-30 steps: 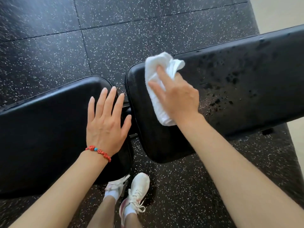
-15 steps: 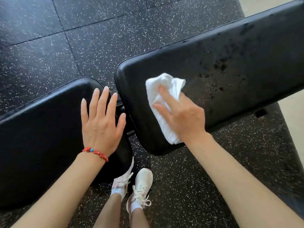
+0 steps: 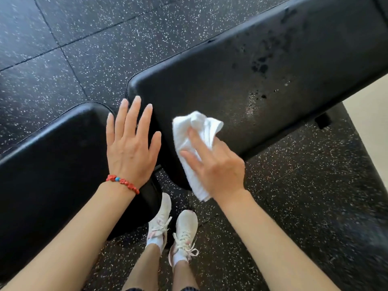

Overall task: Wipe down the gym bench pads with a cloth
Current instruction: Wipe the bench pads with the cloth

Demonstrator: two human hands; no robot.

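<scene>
Two black padded bench sections meet in the middle of the view. The long back pad (image 3: 262, 80) runs up to the right and carries wet droplets and dark spots. The seat pad (image 3: 52, 164) lies at the left. My right hand (image 3: 214, 164) presses a folded white cloth (image 3: 195, 133) flat on the near left end of the back pad, fingers spread over it. My left hand (image 3: 131, 143) lies flat with fingers apart on the seat pad's right end, its fingertips reaching across the gap toward the back pad. A red bead bracelet is on that wrist.
Black speckled rubber floor tiles (image 3: 94, 49) surround the bench. My two white sneakers (image 3: 174, 225) stand on the floor just below the gap between the pads. A pale floor strip (image 3: 369, 114) shows at the right edge.
My right hand has slid the cloth toward me, from the pad's far edge down to its near edge. The view shifted, and my left hand now reaches across the gap.
</scene>
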